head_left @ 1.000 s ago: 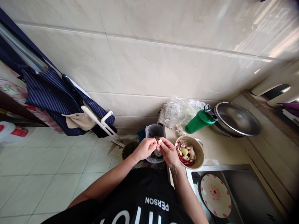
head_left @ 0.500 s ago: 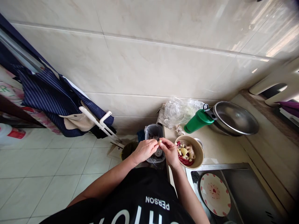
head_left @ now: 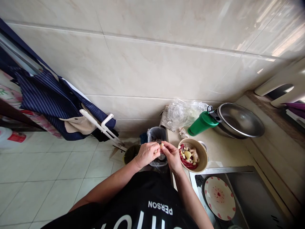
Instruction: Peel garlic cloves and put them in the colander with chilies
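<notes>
Head view: left hand point(head_left: 146, 155), fingers bunched, and right hand point(head_left: 173, 157) pinch a pale piece point(head_left: 162, 145), possibly garlic, over the lined bin point(head_left: 156, 130), presumably to catch bits.

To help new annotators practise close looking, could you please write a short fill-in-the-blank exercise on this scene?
The bottle is ____ in colour.
The left hand and right hand come together over the lined ____.
Of the basket and the plate, the ____ holds the chillies.
Missing words: green; bin; basket.
</notes>
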`<state>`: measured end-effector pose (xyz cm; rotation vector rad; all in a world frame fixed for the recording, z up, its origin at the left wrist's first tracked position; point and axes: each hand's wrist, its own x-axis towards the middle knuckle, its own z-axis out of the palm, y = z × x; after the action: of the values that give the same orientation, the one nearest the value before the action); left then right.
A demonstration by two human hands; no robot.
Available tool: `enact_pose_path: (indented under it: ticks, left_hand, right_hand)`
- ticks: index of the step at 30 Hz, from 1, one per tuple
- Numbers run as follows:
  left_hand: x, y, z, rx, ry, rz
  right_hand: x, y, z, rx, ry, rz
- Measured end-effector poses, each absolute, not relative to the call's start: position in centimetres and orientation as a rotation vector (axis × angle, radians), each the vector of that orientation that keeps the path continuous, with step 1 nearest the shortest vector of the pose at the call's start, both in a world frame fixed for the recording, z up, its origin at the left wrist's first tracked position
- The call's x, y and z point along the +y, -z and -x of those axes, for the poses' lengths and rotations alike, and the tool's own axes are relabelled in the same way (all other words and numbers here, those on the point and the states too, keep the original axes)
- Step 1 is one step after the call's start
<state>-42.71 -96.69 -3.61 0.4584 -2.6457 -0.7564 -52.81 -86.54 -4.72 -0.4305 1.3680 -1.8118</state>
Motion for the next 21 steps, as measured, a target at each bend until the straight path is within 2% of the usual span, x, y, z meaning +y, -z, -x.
enact_pose_path:
  ticks: [7, 15, 21]
  left_hand:
    - [-96.7, 3.1, 42.7, -2.627, 0.874, -0.450]
    - [-96.8, 3.6, 42.9, -2.593, 0.914, -0.474]
    - [-97.6, 4.4, 42.6, -2.578, 0.850, -0.618]
  right_hand:
    - [-86.2, 4.8, 53.5, 1.167, 1.776, 0.417]
    - [-85.9, 5.2, 54.1, 1.245, 1.695, 0.425]
    - [-85.5, 5.0, 54.7, 1.290, 1.754, 0.359]
